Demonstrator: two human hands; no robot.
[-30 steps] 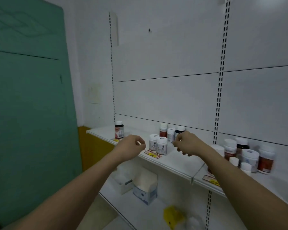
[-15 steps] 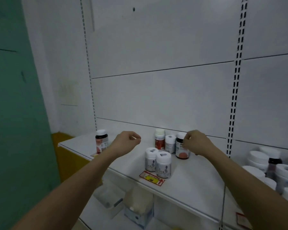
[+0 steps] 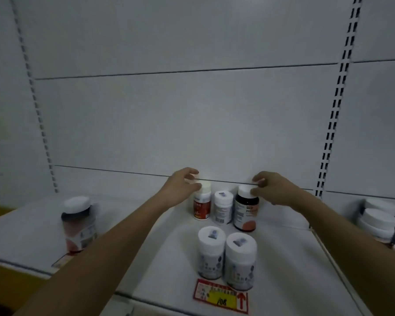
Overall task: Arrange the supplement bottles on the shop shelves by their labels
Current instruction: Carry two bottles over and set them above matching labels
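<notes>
We find three bottles in a row at the back of the white shelf (image 3: 146, 265): a red-labelled bottle (image 3: 201, 205), a small white bottle (image 3: 223, 207) and a dark bottle (image 3: 246, 208) with a white cap. Two white bottles (image 3: 226, 258) stand side by side in front of them, just behind a red and yellow price tag (image 3: 221, 296) on the shelf edge. A further dark bottle (image 3: 79, 224), blurred, stands well apart to the left.

The left hand (image 3: 180, 187) now reaches the cap of the red-labelled bottle, thumb and fingers curled about it; half a second ago this hand hovered as a loose fist short of the row. The right hand (image 3: 268, 187) has likewise come forward and now pinches the dark bottle's cap between thumb and fingers. Both bottles stand upright on the shelf.

We note the view has closed in on the shelf since then. More white-capped bottles (image 3: 379, 221) sit on the adjoining shelf to the right.
</notes>
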